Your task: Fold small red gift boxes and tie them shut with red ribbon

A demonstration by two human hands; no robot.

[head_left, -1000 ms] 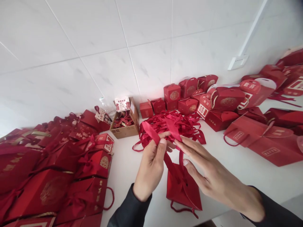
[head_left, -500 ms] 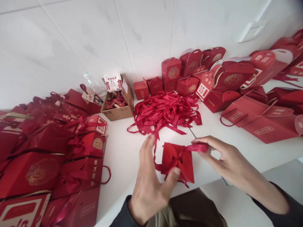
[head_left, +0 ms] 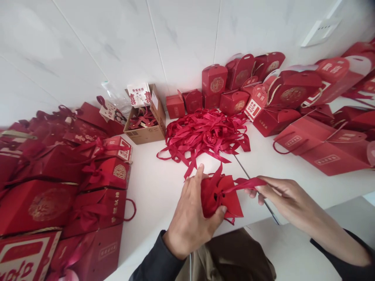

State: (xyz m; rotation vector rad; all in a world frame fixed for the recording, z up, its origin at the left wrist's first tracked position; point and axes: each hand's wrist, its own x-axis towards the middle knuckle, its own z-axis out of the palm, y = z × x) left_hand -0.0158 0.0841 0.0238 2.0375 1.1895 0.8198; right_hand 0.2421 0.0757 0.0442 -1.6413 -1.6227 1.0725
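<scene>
A small bright-red gift box [head_left: 234, 203] rests on the white table in front of me, its top showing two dark holes. My left hand [head_left: 195, 214] is closed around its left side, the thumb pressing on the near part of the top. Through the holes runs a red satin ribbon [head_left: 244, 183], stretched to the right, where my right hand [head_left: 277, 195] pinches its end between thumb and fingers. Another length of the ribbon sticks up from the box's far side beside my left fingers. Part of the box is hidden under my left hand.
A heap of loose red ribbons [head_left: 208, 134] lies just beyond the box. Behind it stand a cardboard carton [head_left: 146, 136] and several red boxes [head_left: 215, 84]. Bow-tied boxes [head_left: 107, 175] fill the left side, and a larger red box [head_left: 325, 150] lies at right.
My left hand has come down from hovering over the box and now grips its left side. The right hand has drawn the ribbon slightly further right, and the box has turned a little.
</scene>
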